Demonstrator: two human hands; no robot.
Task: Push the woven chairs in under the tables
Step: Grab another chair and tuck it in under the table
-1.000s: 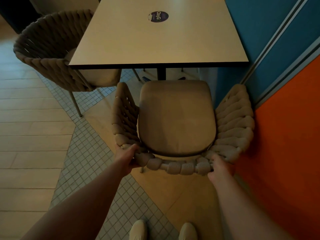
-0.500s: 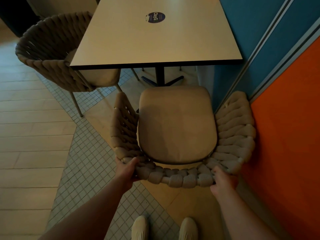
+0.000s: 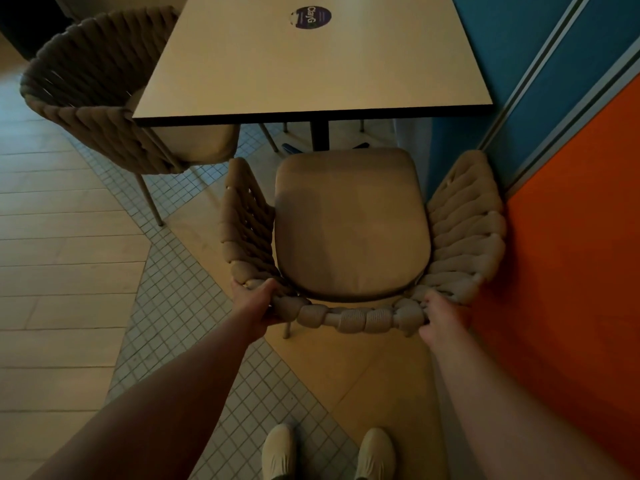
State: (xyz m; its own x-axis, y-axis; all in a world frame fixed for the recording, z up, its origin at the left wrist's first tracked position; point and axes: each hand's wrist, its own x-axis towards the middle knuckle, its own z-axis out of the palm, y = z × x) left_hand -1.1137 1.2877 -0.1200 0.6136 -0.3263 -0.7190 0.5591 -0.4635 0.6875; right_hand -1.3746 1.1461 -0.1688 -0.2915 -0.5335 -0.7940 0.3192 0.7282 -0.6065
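Left hand (image 3: 254, 303) and right hand (image 3: 441, 317) grip the woven chair (image 3: 464, 233) by the top rim of its backrest, 1 at each rear corner, fingers curled round the thick rope; both are equally near. The chair lies straight ahead of the hands, its front-to-back axis pointing at the bench (image 3: 311, 64). The seat cushion (image 3: 353, 226) appears wholly outside the bench's near edge. Judged next move: a level forward push, square to that edge. The chair has a chunky beige rope weave round back and arms, thin legs and a padded seat. Its right arm is just beside the wall (image 3: 571, 271). A 2nd woven chair (image 3: 97, 81) sits partly under the bench's left side.
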